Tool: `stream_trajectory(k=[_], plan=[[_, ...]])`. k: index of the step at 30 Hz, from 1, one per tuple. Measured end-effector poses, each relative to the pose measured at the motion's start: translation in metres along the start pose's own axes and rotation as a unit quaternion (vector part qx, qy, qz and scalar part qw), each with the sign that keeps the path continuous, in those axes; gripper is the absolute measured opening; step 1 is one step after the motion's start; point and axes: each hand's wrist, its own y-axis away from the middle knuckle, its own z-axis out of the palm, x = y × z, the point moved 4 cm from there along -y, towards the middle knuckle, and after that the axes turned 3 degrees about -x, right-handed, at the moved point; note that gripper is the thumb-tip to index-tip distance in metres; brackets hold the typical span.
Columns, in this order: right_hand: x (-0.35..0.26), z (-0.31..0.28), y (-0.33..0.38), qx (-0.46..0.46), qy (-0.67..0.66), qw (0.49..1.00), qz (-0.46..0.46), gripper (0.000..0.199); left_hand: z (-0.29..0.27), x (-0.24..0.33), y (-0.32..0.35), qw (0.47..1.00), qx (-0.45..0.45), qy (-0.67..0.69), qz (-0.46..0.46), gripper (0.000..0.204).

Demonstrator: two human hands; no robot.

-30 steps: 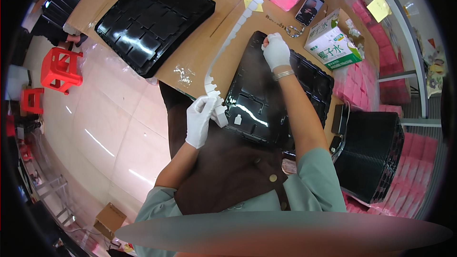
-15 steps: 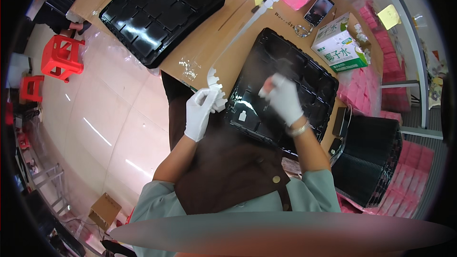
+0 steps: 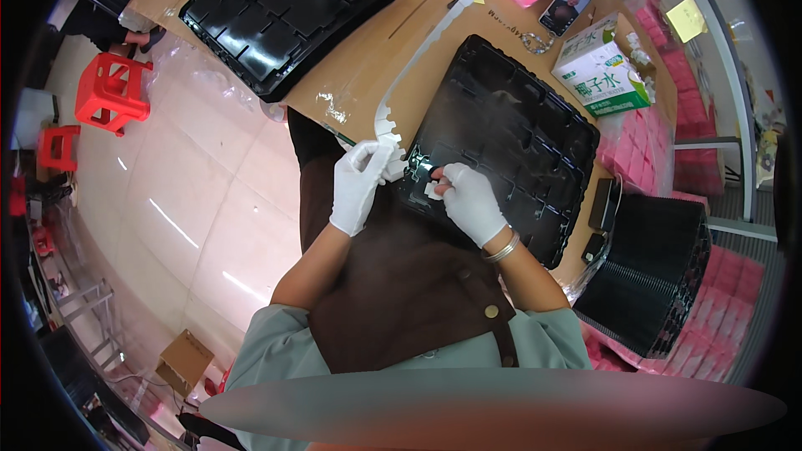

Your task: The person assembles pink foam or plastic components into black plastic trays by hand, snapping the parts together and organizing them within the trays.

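Note:
My left hand [image 3: 356, 186], in a white glove, pinches the near end of a long white notched strip [image 3: 386, 124] that curves away over the table. My right hand [image 3: 473, 203], gloved with bare fingertips showing, bends down over the near-left corner of a black plastic tray [image 3: 510, 146]. Its thumb and fingers are on a small white cut-out piece [image 3: 433, 191] in that corner's compartment. Whether the piece is lifted or still touches the tray, I cannot tell. The tray has several shallow compartments and lies in front of me, tilted in view.
Another black tray [image 3: 288, 12] lies at the table's far left. A white-green carton [image 3: 597, 67], a phone [image 3: 568, 8] and a bead bracelet [image 3: 535, 43] are at the right. Stacked black trays [image 3: 647, 276] and pink wrapped packs [image 3: 710, 309] stand beside me. Red stools [image 3: 113, 93] stand left.
My right hand has come from over the tray's middle, left and nearer, down to the white piece in the corner compartment. My left hand stays on the strip. The view has shifted slightly.

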Motion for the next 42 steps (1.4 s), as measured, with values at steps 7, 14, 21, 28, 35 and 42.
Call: stream_trajectory(k=[7,14,21,28,35,42], plan=[[0.002,0.003,-0.005,0.011,0.044,0.999,-0.026,0.006,-0.001,-0.004,-0.004,1.000,-0.003,-0.023,-0.011,0.016],[0.009,-0.001,0.000,0.009,-0.044,0.998,-0.047,0.005,-0.005,-0.005,-0.011,0.965,-0.006,-0.238,0.107,0.015],[0.001,0.007,-0.010,-0.009,0.004,1.000,-0.016,0.004,0.002,-0.004,-0.014,0.959,-0.006,-0.262,0.109,0.016],[0.025,-0.001,-0.002,-0.094,-0.173,0.980,0.039,0.004,0.004,-0.001,-0.015,0.953,-0.009,-0.285,0.103,0.016],[0.041,-0.187,-0.027,0.401,-0.223,0.884,-0.094,0.010,-0.015,0.007,-0.012,0.902,0.053,-0.401,0.151,0.035],[0.219,-0.412,-0.088,0.432,0.148,0.885,0.087,0.013,-0.015,0.017,-0.015,0.909,0.046,-0.387,0.149,0.034]])
